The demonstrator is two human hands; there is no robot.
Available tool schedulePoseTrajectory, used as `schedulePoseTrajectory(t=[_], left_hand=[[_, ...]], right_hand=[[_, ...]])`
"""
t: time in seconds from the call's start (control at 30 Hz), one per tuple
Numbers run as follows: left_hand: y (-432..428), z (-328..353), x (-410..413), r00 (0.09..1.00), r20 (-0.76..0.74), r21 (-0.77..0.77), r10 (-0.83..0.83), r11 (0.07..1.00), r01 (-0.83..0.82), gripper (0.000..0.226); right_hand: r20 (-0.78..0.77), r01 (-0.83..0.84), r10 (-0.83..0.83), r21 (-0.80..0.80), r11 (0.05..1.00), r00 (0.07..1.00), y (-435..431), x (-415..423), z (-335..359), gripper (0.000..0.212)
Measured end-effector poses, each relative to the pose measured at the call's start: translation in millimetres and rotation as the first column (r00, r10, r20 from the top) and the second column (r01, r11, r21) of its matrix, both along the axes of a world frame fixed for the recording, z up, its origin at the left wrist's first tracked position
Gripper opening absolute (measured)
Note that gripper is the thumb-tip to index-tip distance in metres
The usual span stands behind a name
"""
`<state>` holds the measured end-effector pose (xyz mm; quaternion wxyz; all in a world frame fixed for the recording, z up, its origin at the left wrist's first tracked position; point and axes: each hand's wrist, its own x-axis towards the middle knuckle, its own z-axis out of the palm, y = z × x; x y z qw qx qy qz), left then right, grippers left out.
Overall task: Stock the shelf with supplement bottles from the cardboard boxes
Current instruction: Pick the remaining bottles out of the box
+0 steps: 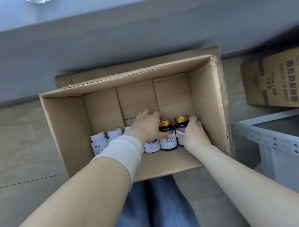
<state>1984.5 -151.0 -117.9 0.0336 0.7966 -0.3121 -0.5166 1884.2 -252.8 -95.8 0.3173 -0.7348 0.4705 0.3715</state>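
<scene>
1. The box (66, 124) stood open on the floor (21, 142) before my knees, with bottles upright in a row along its near wall.
2. White bottles (98, 143) stood at the row's left end, and two gold-capped dark ones at its right end.
3. My left hand (146, 126) lay over the middle of the row, hiding the top of a labelled bottle (152, 146), with its thumb touching the left dark bottle (167, 143).
4. Its fingers bent down beyond the row; I could not tell whether they gripped anything.
5. My right hand (193, 133) gripped the right dark bottle (180, 126), thumb on the label and fingers curled round its right side.
6. A second box (283, 83) and the shelf (273, 137) stood to my right, apart from both hands.
</scene>
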Motion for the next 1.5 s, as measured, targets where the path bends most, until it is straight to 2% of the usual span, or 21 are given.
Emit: schedulePoseTrajectory(t=[0.1, 0.17, 0.27, 0.33, 0.4, 0.5, 0.6, 0.7, 0.87, 0.97, 1.03, 1.23, 1.3, 1.37, 1.43, 1.5], left_hand=[[6, 7, -1, 0.975, -0.102, -0.066, 0.198, 0.976, -0.206, 0.064], [11, 25, 5, 0.957, -0.152, -0.112, 0.245, 0.958, -0.263, 0.060], [23, 77, 21, 0.919, -0.228, -0.186, 0.321, 0.912, -0.365, 0.053], [32, 123, 33, 0.857, -0.307, -0.221, 0.415, 0.844, -0.488, 0.050], [41, 175, 41, 0.783, -0.381, -0.247, 0.492, 0.762, -0.598, 0.049], [47, 255, 35, 0.746, -0.451, -0.294, 0.490, 0.708, -0.642, 0.046], [46, 329, 10, 0.739, -0.520, -0.329, 0.428, 0.698, -0.636, 0.038], [34, 393, -31, 0.745, -0.593, -0.371, 0.307, 0.717, -0.590, 0.036], [-13, 479, -123, 0.746, -0.664, -0.475, 0.043, 0.746, -0.466, 0.039], [-31, 509, -171, 0.669, -0.742, -0.469, -0.036, 0.741, -0.480, 0.034], [-48, 528, -215, 0.662, -0.745, -0.475, -0.081, 0.761, -0.442, 0.031], [-104, 556, -356, 0.632, -0.731, -0.540, -0.257, 0.784, -0.306, 0.027], [-128, 565, -393, 0.629, -0.699, -0.591, -0.340, 0.771, -0.240, 0.035], [-160, 576, -420, 0.652, -0.634, -0.657, -0.417, 0.734, -0.170, 0.042], [-197, 587, -445, 0.692, -0.549, -0.720, -0.469, 0.686, -0.106, 0.040], [-235, 598, -468, 0.719, -0.435, -0.782, -0.543, 0.624, -0.002, 0.039]], right_hand=[[0.022, 0.029, -0.030, 0.035, 0.999, 0.999, -4, 1, 6, 0.058], [0.032, 0.051, -0.053, 0.053, 0.997, 0.998, -7, 2, 19, 0.057], [0.106, 0.085, -0.094, 0.083, 0.993, 0.990, -8, 0, 61, 0.057], [0.205, 0.101, -0.120, 0.102, 0.990, 0.971, -7, -5, 103, 0.060], [0.307, 0.185, -0.230, 0.167, 0.968, 0.924, -4, -9, 153, 0.061], [0.348, 0.420, -0.541, 0.366, 0.830, 0.766, 4, -25, 236, 0.050], [0.389, 0.535, -0.724, 0.494, 0.686, 0.570, 17, -59, 311, 0.035], [0.444, 0.598, -0.814, 0.555, 0.578, 0.375, 35, -106, 381, 0.024], [0.571, 0.699, -0.806, 0.512, 0.500, 0.158, 52, -211, 469, 0.027], [0.633, 0.734, -0.769, 0.484, 0.476, 0.082, 55, -261, 501, 0.025], [0.695, 0.777, -0.719, 0.449, 0.441, 0.007, 53, -306, 524, 0.023], [0.817, 0.833, -0.560, 0.399, 0.383, -0.135, 32, -431, 565, 0.037], [0.843, 0.850, -0.511, 0.386, 0.359, -0.167, 22, -467, 573, 0.041], [0.872, 0.885, -0.459, 0.339, 0.318, -0.169, 5, -499, 580, 0.041], [0.896, 0.921, -0.409, 0.293, 0.257, -0.171, -16, -525, 584, 0.030], [0.924, 0.953, -0.360, 0.217, 0.211, -0.131, -42, -542, 586, 0.027]])
